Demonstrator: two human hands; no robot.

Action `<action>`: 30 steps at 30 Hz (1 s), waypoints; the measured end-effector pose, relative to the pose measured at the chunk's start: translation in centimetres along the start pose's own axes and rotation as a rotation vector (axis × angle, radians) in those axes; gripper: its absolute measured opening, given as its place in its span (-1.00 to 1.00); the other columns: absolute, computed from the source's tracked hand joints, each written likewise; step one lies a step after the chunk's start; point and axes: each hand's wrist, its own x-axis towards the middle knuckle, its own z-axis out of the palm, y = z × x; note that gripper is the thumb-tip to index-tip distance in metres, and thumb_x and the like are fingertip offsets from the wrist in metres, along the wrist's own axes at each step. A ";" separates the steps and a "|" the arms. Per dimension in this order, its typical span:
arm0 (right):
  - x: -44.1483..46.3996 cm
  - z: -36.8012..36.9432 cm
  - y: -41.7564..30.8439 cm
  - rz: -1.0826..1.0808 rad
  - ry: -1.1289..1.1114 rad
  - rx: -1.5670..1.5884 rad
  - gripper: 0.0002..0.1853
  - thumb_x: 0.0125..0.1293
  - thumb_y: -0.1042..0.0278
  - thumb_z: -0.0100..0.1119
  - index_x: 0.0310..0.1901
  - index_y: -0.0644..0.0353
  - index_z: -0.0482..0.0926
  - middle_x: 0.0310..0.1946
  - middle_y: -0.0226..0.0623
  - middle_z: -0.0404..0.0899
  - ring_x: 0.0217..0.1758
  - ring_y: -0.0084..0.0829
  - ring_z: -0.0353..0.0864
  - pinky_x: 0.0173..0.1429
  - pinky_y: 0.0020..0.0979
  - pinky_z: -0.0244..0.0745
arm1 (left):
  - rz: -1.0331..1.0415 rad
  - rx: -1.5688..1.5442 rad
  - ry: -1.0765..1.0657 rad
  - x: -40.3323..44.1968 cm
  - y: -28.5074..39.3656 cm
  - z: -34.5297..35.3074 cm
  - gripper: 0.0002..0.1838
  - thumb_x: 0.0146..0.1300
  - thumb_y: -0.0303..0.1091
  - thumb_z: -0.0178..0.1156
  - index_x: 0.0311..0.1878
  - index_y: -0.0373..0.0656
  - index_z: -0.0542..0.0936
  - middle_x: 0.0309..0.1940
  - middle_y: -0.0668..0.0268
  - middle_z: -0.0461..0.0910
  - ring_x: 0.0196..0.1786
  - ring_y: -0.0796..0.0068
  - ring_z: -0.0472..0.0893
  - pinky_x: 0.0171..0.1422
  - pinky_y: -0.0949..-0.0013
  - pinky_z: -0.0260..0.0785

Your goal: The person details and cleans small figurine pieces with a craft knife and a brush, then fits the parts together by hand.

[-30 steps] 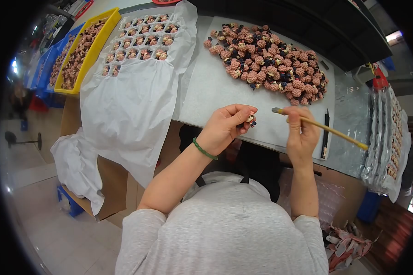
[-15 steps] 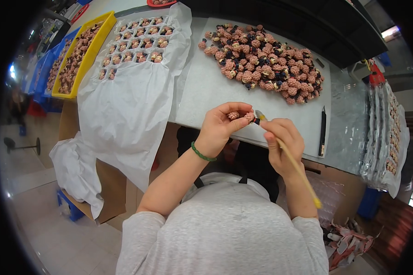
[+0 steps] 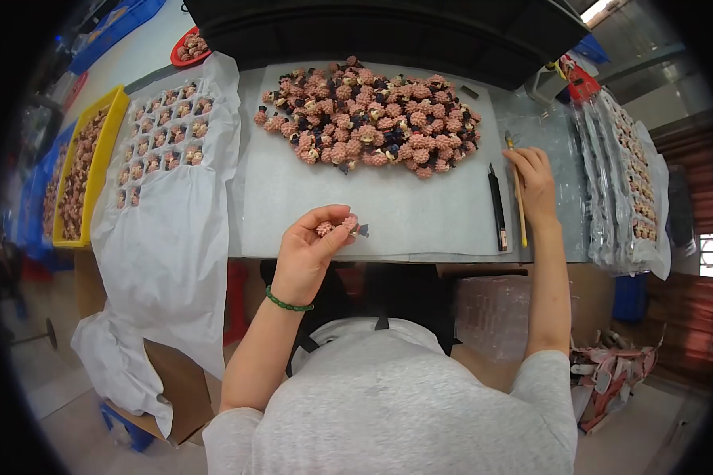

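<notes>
My left hand (image 3: pixel 305 249) is closed over the near edge of the white work sheet (image 3: pixel 420 222), pinching a small figurine (image 3: pixel 350 225) with pink curly hair and a dark lower part. A second pink curly piece (image 3: pixel 325 229) sits within its fingers. At the sheet's right side, my right hand (image 3: pixel 537 186) has its fingers closed at the upper part of a thin paintbrush (image 3: pixel 520 207) with a yellowish handle, which lies along the table. Left of the brush is a black pen-like tool (image 3: pixel 496 207). A large heap of similar figurines (image 3: pixel 372 119) lies beyond both hands.
On the left, a white tray (image 3: pixel 162 131) holds rows of figurines, beside a yellow bin (image 3: pixel 103 158) full of them. A red bowl (image 3: pixel 190 49) stands behind. Stacked plastic trays (image 3: pixel 622 190) are at the right. A dark shelf (image 3: pixel 372 32) borders the back.
My right hand has carried the brush away from the figurine to the table's right side. My left hand still holds its pieces. The view has shifted, so the table appears farther left.
</notes>
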 end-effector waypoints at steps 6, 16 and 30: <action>-0.4 1.2 -1.7 0.043 -0.182 0.103 -0.70 0.05 0.69 0.01 -0.15 0.25 0.53 -0.25 -0.18 0.50 -0.08 -0.18 0.42 -0.02 -0.31 0.36 | -0.050 -0.096 -0.004 0.1 0.3 0.2 -0.71 0.20 -0.54 0.10 0.00 -0.32 0.42 -0.20 0.29 0.54 -0.09 0.54 0.53 0.03 0.47 0.41; 0.4 0.9 -16.8 0.178 -0.139 0.921 -0.67 0.02 0.62 0.21 -0.10 0.29 0.52 -0.26 -0.25 0.54 -0.31 -0.47 0.52 -0.19 -0.52 0.41 | -0.075 -0.189 -0.127 0.5 -0.2 0.2 -0.63 0.21 -0.53 0.09 0.10 -0.27 0.35 -0.06 0.20 0.49 -0.02 0.50 0.50 0.08 0.43 0.38; 1.6 2.5 -18.7 0.258 -0.343 1.151 -0.85 0.17 0.54 0.14 -0.20 0.35 0.55 -0.29 -0.29 0.53 -0.26 -0.57 0.50 -0.19 -0.58 0.39 | -0.023 -0.013 -0.015 -0.1 0.7 0.4 -0.72 0.26 -0.49 0.02 0.02 -0.34 0.33 -0.12 0.22 0.49 -0.06 0.46 0.52 0.10 0.43 0.36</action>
